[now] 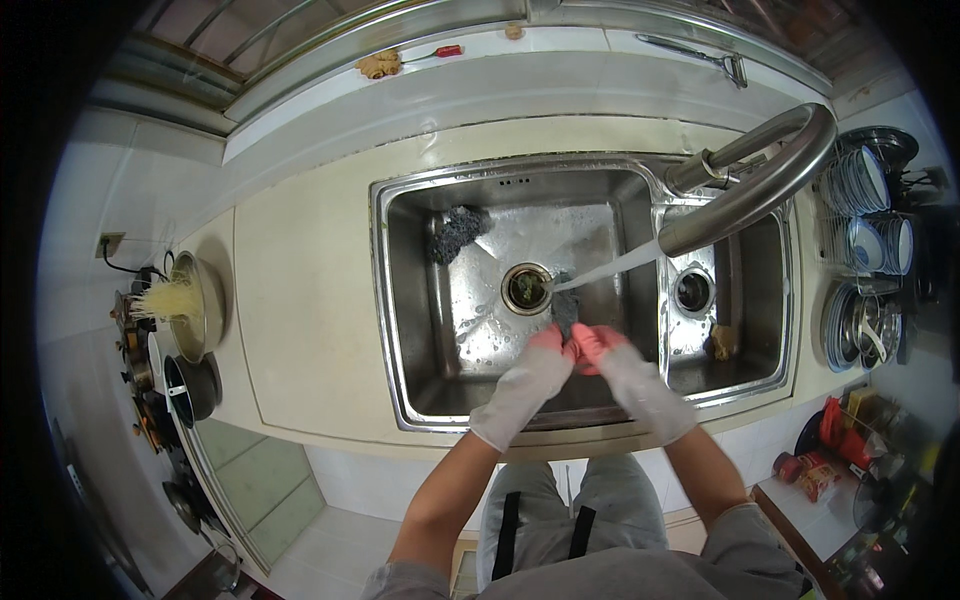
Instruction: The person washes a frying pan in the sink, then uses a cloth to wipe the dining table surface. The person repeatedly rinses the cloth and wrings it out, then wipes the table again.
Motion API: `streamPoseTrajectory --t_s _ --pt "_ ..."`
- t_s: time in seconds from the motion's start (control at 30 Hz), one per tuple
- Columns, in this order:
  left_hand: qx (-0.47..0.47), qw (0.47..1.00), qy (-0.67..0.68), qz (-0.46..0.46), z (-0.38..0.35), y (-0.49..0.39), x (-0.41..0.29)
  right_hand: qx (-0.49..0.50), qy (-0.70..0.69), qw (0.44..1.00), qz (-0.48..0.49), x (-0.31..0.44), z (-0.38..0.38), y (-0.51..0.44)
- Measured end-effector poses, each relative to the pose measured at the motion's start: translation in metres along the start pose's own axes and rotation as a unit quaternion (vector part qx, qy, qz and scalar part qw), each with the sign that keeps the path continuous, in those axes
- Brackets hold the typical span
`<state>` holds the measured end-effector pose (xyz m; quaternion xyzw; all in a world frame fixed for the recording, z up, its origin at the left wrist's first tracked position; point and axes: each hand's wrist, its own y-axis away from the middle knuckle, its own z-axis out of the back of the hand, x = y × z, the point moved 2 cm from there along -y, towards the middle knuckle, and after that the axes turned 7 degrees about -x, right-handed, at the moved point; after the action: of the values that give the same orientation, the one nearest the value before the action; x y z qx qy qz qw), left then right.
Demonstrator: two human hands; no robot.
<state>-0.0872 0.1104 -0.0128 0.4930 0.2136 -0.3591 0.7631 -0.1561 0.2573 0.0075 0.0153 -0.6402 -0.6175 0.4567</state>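
My left hand (551, 349) and my right hand (596, 346), in pink and white rubber gloves, meet over the large basin of a stainless-steel double sink (510, 360). Between them they grip a dark grey cloth (568, 304), which hangs forward from the fingers. Water (607, 268) streams from the curved faucet (750, 202) down toward the cloth, beside the drain (527, 289). Some greenish scraps sit in that drain. A dark grey, fuzzy scrubbing pad or cloth (457, 232) lies in the basin's far left corner.
The smaller basin at right holds a brown lump (723, 342) by its drain (694, 291). A dish rack (855, 217) with bowls stands farther right. At left is a metal bowl (199, 307) with pale noodles (169, 300). Ginger (379, 64) and a peeler (705, 56) rest on the sill.
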Motion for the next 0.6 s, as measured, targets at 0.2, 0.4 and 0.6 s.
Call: streamPoseTrajectory --t_s 0.2,0.4,0.6 --pt "0.082 0.975 -0.154 -0.136 0.067 0.063 -0.036 -0.048 -0.263 0.963 0.040 -0.022 -0.049 -0.043" --pt "-0.114 0.938 0.144 -0.293 0.158 0.038 -0.152 -0.136 -0.018 0.977 0.162 -0.030 -0.004 -0.046" --pt "-0.059 0.855 0.098 -0.507 0.161 0.032 -0.258 -0.134 0.033 0.984 0.110 -0.045 0.028 -0.030"
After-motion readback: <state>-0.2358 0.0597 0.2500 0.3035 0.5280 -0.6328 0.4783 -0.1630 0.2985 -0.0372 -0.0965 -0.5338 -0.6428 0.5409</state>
